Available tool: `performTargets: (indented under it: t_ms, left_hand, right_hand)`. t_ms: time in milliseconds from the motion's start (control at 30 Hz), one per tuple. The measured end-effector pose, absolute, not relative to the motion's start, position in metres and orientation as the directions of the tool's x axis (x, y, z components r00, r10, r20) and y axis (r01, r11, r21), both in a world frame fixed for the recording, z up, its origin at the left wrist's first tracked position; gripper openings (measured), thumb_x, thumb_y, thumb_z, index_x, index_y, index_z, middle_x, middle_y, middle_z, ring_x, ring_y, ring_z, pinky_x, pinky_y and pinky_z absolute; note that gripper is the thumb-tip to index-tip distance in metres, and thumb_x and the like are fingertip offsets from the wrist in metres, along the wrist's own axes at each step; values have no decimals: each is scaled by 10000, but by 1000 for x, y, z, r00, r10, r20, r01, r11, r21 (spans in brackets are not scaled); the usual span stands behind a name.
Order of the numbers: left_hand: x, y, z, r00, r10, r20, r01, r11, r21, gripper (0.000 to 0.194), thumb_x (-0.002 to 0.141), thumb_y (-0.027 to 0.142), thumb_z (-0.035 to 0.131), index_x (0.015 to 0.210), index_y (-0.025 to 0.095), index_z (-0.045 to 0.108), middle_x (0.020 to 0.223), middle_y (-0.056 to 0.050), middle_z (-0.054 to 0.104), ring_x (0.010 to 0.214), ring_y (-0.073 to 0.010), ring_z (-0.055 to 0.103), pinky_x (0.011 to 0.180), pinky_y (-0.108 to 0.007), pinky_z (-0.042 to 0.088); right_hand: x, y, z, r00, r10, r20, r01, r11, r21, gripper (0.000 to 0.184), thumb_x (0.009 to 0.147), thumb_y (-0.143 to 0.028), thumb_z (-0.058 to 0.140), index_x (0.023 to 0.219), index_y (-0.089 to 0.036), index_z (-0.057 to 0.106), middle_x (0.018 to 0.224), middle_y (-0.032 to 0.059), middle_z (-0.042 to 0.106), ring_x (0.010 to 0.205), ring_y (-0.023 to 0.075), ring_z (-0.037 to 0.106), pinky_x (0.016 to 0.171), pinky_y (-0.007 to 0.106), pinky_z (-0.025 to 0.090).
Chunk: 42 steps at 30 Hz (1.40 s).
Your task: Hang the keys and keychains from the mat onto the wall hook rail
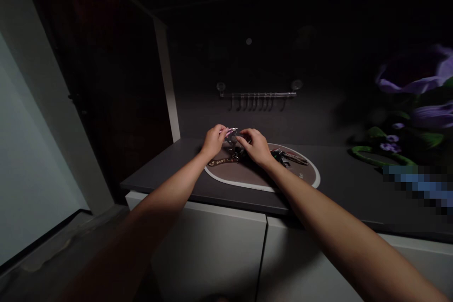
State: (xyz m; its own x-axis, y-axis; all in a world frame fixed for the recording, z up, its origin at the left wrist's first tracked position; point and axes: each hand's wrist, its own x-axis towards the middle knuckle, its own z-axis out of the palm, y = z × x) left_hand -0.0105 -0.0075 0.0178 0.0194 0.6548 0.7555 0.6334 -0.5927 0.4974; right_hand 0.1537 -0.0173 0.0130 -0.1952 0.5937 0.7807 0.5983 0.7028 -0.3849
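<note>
Both arms reach out over a dark countertop. My left hand pinches a small pinkish metal piece of a key bunch, fingers closed on it. My right hand is closed too, its fingertips meeting the same bunch of keys from the right. A brown lanyard with lettering trails from the bunch onto an oval brown tray with a white rim. A second set of keys lies on the tray to the right of my right hand.
A metal rail with several hooks is fixed to the dark wall behind. Purple artificial flowers with green leaves stand at the right. White cabinet doors sit below the counter. A white door frame stands at the left.
</note>
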Motion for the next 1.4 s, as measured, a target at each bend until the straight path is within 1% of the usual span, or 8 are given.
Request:
performTargets:
  t_ms: [133, 500, 700, 833, 1000, 1067, 1200, 1400]
  left_hand:
    - [-9, -11, 18, 32, 627, 778, 655, -601, 458, 134, 829, 244, 468, 802, 167, 574, 774, -41, 652, 718, -130, 581, 680, -227, 413]
    - [-5, -13, 14, 93, 554, 827, 667, -652, 362, 174, 832, 270, 470, 824, 177, 616, 816, -51, 662, 772, -145, 594, 698, -231, 408]
    - [-2, -18, 16, 133, 550, 825, 677, -658, 330, 175, 840, 277, 459, 836, 189, 609, 835, -39, 661, 775, -133, 588, 714, -224, 406]
    - [-3, -18, 17, 118, 517, 848, 709, -642, 293, 200, 857, 276, 423, 841, 181, 598, 845, -50, 654, 793, -141, 580, 727, -230, 400]
    - [-8, -15, 17, 3, 499, 867, 781, -542, 310, 257, 881, 295, 359, 857, 169, 582, 846, -67, 645, 799, -160, 570, 719, -249, 394]
    - [-10, -14, 17, -2, 507, 862, 811, -504, 298, 257, 883, 292, 351, 868, 173, 578, 849, -62, 644, 802, -166, 567, 716, -256, 392]
    - [-9, -14, 16, 73, 530, 845, 838, -493, 237, 245, 882, 265, 342, 881, 184, 573, 853, -49, 643, 811, -169, 560, 720, -265, 390]
    - [-7, -15, 15, 203, 539, 817, 831, -537, 147, 212, 861, 263, 384, 834, 185, 579, 838, -45, 635, 822, -175, 548, 758, -287, 392]
  right_hand:
    - [152, -19, 12, -195, 590, 784, 597, 705, -382, 215, 765, -351, 560, 888, -177, 591, 834, 50, 559, 700, 135, 508, 654, 259, 411]
    - [152, -19, 10, -224, 560, 797, 586, 731, -349, 210, 771, -273, 556, 943, -198, 650, 821, 41, 532, 723, 137, 513, 699, 262, 415]
    - [152, -19, 10, -190, 554, 811, 635, 699, -329, 169, 771, -317, 554, 873, -216, 643, 847, 34, 539, 736, 141, 519, 686, 261, 409]
    - [151, -19, 13, -184, 526, 831, 630, 712, -311, 158, 785, -298, 528, 844, -201, 639, 839, 45, 545, 764, 153, 522, 696, 263, 404]
    - [154, -17, 18, -73, 495, 866, 535, 752, -385, 178, 800, -296, 503, 820, -175, 632, 850, 62, 566, 770, 155, 522, 713, 272, 409]
    - [156, -15, 20, -35, 493, 870, 495, 764, -413, 180, 800, -303, 499, 791, -172, 622, 841, 64, 577, 795, 164, 521, 717, 280, 408]
    - [158, -11, 22, 12, 524, 852, 418, 771, -480, 194, 799, -326, 488, 774, -169, 598, 832, 62, 590, 808, 168, 516, 725, 287, 399]
    - [157, -9, 23, 14, 616, 787, 270, 756, -596, 231, 802, -378, 460, 788, -164, 543, 736, 22, 558, 699, 134, 490, 675, 260, 384]
